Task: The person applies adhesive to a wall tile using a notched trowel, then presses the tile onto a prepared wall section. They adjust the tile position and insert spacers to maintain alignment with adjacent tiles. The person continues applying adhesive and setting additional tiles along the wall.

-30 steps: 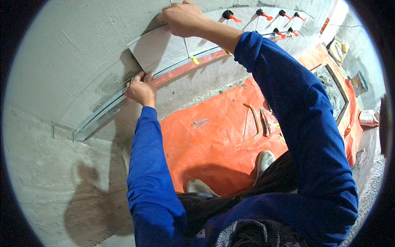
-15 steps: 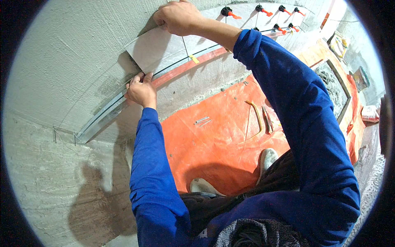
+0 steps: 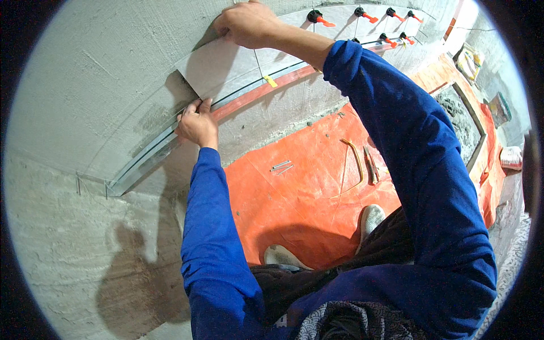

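A pale grey tile lies against the plastered wall, its lower edge along a long metal strip with a red band. My left hand pinches the tile's lower left corner at the strip. My right hand has curled fingers gripping the tile's top edge. A yellow tab sits at a seam beside it. Further right, several black levelling clips with red handles are fixed along the tiled seams.
An orange sheet under my feet holds small metal rods, a curved yellow tool and pliers. At the right stand a tray of mortar, a bucket and bags. A bare concrete surface fills the lower left.
My right hand has shifted slightly left along the tile's top edge since a second ago. My left hand stays at the lower corner; the view has moved very slightly.
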Tool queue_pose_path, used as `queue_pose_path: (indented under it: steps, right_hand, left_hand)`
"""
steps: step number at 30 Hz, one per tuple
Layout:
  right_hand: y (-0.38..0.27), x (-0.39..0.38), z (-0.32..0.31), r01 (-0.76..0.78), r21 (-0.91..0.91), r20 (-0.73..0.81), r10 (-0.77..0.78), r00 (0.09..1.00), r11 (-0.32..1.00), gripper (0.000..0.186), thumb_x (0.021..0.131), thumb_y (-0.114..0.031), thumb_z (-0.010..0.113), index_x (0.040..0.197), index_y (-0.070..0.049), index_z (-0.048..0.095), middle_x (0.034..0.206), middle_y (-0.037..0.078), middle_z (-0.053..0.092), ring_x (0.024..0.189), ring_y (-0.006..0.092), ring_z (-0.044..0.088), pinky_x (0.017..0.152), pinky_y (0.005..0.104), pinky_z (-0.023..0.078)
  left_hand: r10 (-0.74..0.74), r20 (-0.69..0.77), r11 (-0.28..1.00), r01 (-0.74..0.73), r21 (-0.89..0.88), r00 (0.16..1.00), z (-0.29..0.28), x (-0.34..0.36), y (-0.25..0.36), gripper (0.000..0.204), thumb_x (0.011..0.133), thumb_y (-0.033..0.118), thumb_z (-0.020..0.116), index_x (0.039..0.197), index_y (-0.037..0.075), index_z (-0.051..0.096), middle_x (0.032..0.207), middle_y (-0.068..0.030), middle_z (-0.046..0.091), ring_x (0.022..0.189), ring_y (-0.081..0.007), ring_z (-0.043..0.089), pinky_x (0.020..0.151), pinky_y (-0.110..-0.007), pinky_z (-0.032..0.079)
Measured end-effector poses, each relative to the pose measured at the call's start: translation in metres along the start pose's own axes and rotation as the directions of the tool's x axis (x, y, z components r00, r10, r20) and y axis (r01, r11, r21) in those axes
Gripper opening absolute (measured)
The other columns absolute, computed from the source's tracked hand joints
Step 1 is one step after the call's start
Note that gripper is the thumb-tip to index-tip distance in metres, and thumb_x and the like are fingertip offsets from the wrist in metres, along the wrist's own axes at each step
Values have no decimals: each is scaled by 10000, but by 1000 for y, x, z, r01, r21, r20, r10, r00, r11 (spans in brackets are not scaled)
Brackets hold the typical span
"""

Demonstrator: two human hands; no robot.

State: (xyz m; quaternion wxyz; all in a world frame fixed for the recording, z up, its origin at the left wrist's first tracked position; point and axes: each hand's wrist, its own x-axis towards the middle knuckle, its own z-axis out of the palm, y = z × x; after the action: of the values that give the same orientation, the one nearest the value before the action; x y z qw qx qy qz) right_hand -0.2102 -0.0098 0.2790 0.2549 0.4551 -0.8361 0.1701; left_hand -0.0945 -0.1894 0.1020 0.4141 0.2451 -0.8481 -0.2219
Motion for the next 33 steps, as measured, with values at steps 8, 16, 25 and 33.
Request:
queue_pose_path:
  steps: [8,16,25,33]
  right_hand:
    - [0,1,4,-9,-38,-23,8,1000,999,115,762,-52,626,826,-46,722,837,175,710,817,354,687,819,479,521]
    - [3,-2,2,-15,-33,-8,15,1000,999,113,769,-41,625,827,-41,722,844,175,707,809,349,685,760,442,535]
    - [0,-2,8,-5,-189,49,14,999,982,231,823,-227,652,1041,-200,723,1016,53,723,1009,283,679,870,460,493]
    - [5,-61,-48,-29,448,-319,190,928,894,157,860,-148,644,951,-56,734,926,130,671,844,319,655,754,432,518]
  left_hand:
    - [-29,3,999,29,-21,1000,6,3,-4,324,825,421,717,898,112,785,890,-87,740,920,-310,594,883,-467,362]
    - [-46,15,998,46,-49,999,10,4,-9,340,825,432,713,913,110,782,902,-85,742,929,-308,592,908,-504,332]
    - [-53,-15,995,51,-89,998,11,3,-10,329,805,418,736,891,104,784,871,-110,736,938,-316,597,919,-494,345]
    - [-63,-5,978,61,-198,998,9,1,-7,270,822,348,735,885,91,785,844,-131,728,919,-334,606,877,-470,397]
